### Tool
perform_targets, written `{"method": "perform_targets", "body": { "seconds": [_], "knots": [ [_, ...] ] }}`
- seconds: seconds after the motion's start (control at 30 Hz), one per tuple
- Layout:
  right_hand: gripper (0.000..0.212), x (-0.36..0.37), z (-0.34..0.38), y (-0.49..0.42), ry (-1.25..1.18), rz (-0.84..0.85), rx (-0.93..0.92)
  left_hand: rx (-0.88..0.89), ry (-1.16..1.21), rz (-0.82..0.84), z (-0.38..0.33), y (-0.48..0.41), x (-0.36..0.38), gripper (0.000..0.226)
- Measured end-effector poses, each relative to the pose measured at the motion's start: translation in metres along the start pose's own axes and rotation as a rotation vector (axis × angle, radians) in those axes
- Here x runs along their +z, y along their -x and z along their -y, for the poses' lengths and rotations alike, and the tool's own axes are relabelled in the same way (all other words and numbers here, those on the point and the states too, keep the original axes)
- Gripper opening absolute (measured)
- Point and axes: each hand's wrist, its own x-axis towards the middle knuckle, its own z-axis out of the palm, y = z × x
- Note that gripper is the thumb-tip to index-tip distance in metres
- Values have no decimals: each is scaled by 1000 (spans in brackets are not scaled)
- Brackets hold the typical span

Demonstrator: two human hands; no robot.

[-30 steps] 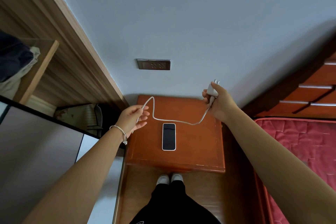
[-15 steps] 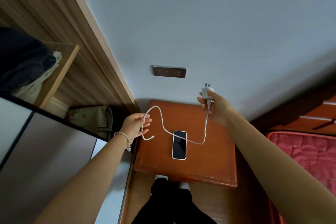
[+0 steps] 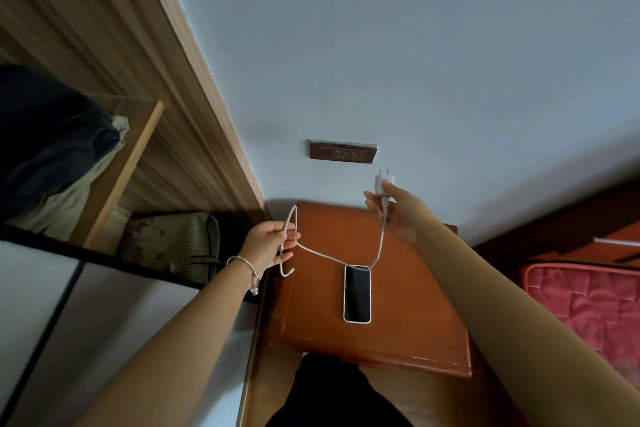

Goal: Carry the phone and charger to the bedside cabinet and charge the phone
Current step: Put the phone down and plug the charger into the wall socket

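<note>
Head view: my right hand [image 3: 398, 210] pinches the charger [image 3: 383, 184] prongs-up toward the socket [image 3: 343, 151]; my left hand [image 3: 268, 246] grips slack cable [image 3: 332, 256] clear of the phone [image 3: 357, 294].

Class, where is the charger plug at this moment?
In the head view, the charger plug is held up in the right hand, just below and right of the wall socket, above the bedside cabinet.

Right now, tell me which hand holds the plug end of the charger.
The right hand. Its fingers pinch the white charger plug, prongs up, just below the wall socket. The left hand holds only the cable near its loose end.
</note>
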Motion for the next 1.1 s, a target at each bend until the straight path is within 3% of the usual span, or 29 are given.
{"method": "perform_targets", "body": {
  "seconds": [0.3, 0.67, 1.1],
  "knots": [
    [25, 20, 2, -45, 31, -134, 80, -10, -23, -40, -1, -7, 6, 23],
    [17, 34, 5, -105, -29, -130, 78, -63, 7, -108, 1, -27, 7, 25],
    [13, 33, 7, -122, 108, -172, 58, -90, 42, -121, 8, -43, 8, 23]
  ]
}}
